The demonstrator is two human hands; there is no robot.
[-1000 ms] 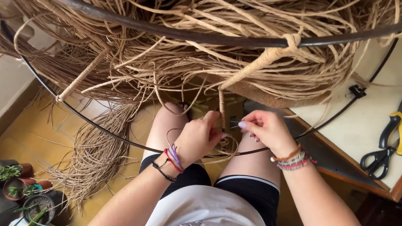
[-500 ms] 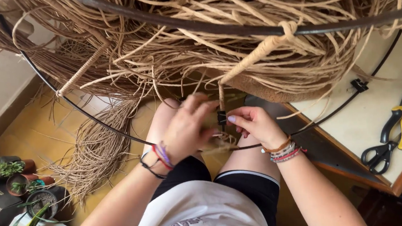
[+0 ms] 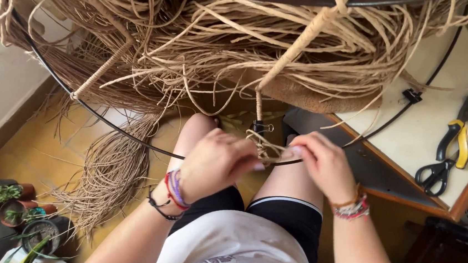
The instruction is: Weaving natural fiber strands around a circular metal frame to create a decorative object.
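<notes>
Left hand (image 3: 217, 163) and right hand (image 3: 321, 163) both pinch a raffia strand (image 3: 263, 148) at the black wire hoop (image 3: 134, 136), keeping it taut; binder clip (image 3: 260, 128) at twelve o'clock secures the wrapping.

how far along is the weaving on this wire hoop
Done: two raffia-wrapped spokes already run to the black wire hoop, and a binder clip pins one spoke's lower end. In hand: the left hand and right hand work raffia strands on the rim just under the clip. Left: most of the rim is bare wire, and loose raffia hangs unwoven.
</notes>
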